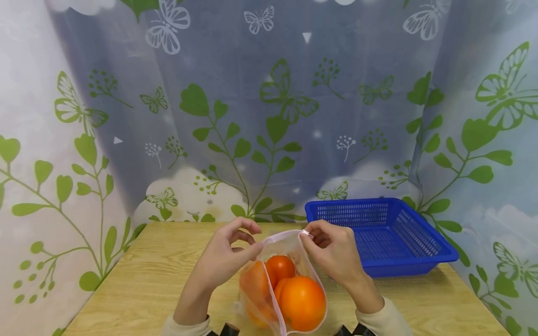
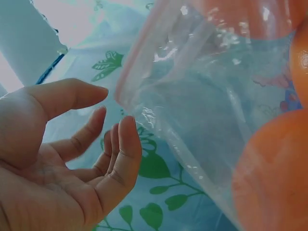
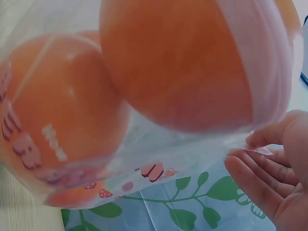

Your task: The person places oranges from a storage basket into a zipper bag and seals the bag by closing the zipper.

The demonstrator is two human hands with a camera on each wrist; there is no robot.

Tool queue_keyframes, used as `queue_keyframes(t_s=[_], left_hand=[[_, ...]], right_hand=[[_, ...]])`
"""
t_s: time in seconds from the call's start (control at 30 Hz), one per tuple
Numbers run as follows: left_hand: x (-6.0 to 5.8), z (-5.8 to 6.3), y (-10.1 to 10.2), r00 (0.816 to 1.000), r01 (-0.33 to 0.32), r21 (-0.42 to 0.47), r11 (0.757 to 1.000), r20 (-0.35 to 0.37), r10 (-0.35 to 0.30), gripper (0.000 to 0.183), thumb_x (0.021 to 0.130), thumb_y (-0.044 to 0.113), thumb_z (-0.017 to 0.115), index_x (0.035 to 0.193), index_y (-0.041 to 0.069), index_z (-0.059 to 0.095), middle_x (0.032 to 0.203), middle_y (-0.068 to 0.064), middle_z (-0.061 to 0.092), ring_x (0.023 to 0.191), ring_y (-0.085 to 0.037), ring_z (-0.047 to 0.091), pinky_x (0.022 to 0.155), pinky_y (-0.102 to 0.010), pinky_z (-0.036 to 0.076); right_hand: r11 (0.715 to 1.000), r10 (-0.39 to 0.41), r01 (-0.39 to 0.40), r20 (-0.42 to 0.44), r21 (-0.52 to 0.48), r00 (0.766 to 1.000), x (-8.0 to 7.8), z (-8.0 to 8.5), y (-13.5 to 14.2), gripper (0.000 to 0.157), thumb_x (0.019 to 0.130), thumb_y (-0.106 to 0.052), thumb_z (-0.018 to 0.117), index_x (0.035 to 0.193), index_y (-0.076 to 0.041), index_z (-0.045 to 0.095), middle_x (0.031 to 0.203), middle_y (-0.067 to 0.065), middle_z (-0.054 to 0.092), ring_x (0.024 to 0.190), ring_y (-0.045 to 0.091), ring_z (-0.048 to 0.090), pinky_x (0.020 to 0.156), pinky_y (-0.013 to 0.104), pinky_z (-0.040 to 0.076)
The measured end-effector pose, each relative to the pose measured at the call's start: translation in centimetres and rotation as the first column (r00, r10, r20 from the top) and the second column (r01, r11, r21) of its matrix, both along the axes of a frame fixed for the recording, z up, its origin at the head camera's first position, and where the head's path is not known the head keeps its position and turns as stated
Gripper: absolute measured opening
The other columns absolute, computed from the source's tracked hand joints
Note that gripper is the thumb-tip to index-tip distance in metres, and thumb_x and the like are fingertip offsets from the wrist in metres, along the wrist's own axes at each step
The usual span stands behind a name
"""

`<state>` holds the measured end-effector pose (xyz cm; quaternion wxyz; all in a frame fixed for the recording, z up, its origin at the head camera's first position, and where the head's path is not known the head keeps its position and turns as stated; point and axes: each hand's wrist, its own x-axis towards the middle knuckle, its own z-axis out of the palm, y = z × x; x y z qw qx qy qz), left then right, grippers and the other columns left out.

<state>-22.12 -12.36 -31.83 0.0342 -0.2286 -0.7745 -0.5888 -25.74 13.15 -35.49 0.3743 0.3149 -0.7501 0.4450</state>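
A clear plastic zip bag [image 1: 275, 303] with a pink rim stands on the table, its mouth spread apart. Inside it a large orange [image 1: 303, 303] sits at the front, with a smaller red-orange round fruit [image 1: 280, 267] behind it. More orange fruit shows through the bag's left wall. My right hand [image 1: 336, 249] pinches the bag's back right corner by a small whitish tab [image 3: 257, 150]. Beside the back left corner is my left hand [image 1: 222, 256], its fingers loosely bent and parted. The left wrist view shows those fingertips just off the bag's pink-edged corner [image 2: 124, 94].
Behind and to the right of the bag stands a blue plastic basket [image 1: 409, 266] with slotted walls. The wooden table [image 1: 147, 270] runs back to a curtain [image 1: 235, 177] printed with leaves and butterflies, which also hangs along both sides.
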Motion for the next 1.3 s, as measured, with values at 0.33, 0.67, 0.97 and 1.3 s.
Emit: queue_keyframes(t_s=[0.33,0.67,0.97,1.3], left_hand=[[4.2,0.2,2.7,0.889,0.244,-0.339,0.908,-0.297,-0.35,0.005,0.09,0.016,0.079,0.089,0.017,0.074,0.071,0.004,0.06,0.064,0.006,0.048,0.057,-0.01,0.045],[5.7,-1.2,5.0,0.903,0.014,-0.705,0.709,-0.295,-0.312,0.016,0.075,0.015,0.079,0.07,0.028,0.07,0.056,0.025,0.05,0.056,0.007,0.04,0.054,-0.009,0.032],[5.7,-1.4,4.8,0.926,-0.115,-0.759,0.641,-0.316,-0.207,0.018,0.065,0.021,0.086,0.07,0.028,0.071,0.059,0.022,0.053,0.055,0.004,0.044,0.051,-0.011,0.035],[4.8,-2.5,4.0,0.929,-0.202,-0.76,0.618,-0.349,-0.125,0.019,0.063,0.012,0.087,0.063,0.025,0.073,0.057,0.02,0.057,0.055,0.002,0.045,0.048,-0.016,0.036]], right_hand=[[0.999,-0.042,0.043,0.033,-0.009,0.999,-0.7,-0.1,-0.1,0.014,0.081,0.004,0.079,0.081,-0.007,0.071,0.067,0.001,0.069,0.055,-0.004,0.062,0.051,0.014,0.056],[0.997,-0.072,0.072,0.073,-0.001,0.995,-1.1,0.1,0.2,0.011,0.082,0.001,0.08,0.082,-0.008,0.073,0.069,0.001,0.071,0.056,0.003,0.065,0.054,0.014,0.057],[0.996,-0.088,0.087,0.119,0.008,0.989,-1.8,0.2,0.4,0.011,0.083,0.001,0.079,0.082,-0.007,0.073,0.069,0.002,0.071,0.057,0.003,0.064,0.054,0.014,0.057],[0.996,-0.085,0.086,0.178,-0.001,0.98,-2.2,0.2,0.8,0.008,0.086,-0.002,0.077,0.083,-0.007,0.072,0.067,0.003,0.072,0.057,0.003,0.064,0.054,0.017,0.057]])
